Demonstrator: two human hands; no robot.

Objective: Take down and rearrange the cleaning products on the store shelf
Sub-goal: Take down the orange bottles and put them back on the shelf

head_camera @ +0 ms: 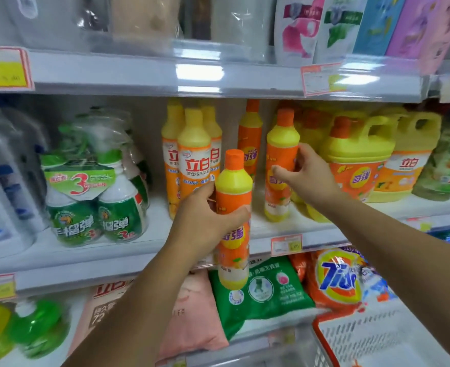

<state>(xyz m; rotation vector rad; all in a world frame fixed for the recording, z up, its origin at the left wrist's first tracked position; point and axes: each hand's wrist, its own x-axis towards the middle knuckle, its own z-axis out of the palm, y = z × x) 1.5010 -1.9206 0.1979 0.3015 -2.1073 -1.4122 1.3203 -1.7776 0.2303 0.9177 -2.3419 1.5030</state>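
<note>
My left hand grips an orange-and-yellow dish soap bottle with an orange cap, held upright in front of the middle shelf's edge. My right hand reaches onto that shelf, thumb and fingers around a second matching bottle that stands upright on the board. A third such bottle stands behind, between the two. To the left stand three yellow-capped bottles with white labels.
Large yellow handled jugs crowd the shelf right of my right hand. Green spray bottle packs stand at the left. Detergent bags lie on the shelf below. A red-rimmed white basket is at the lower right.
</note>
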